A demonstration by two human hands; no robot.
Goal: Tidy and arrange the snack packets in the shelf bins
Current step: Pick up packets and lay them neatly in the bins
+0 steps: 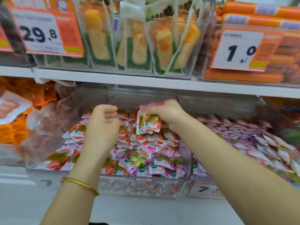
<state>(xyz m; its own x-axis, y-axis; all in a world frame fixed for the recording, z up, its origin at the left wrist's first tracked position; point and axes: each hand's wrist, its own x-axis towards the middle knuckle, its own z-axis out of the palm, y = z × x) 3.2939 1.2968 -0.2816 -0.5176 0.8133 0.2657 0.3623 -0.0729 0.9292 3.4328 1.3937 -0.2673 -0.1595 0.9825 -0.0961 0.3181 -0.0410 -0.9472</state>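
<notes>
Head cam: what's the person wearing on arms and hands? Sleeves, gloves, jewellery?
No gloves on the left hand or right hand, and no sleeves in view on either forearm. A thin gold bangle circles the left wrist. No watch or rings visible.

I'm seeing strawberry-print snack packets (pixel 138 158) lying heaped in the clear middle bin (pixel 139 187). A small stack (pixel 148 123) is hanging upright above that bin's rear, pinched in my right hand (pixel 165 111).
</notes>
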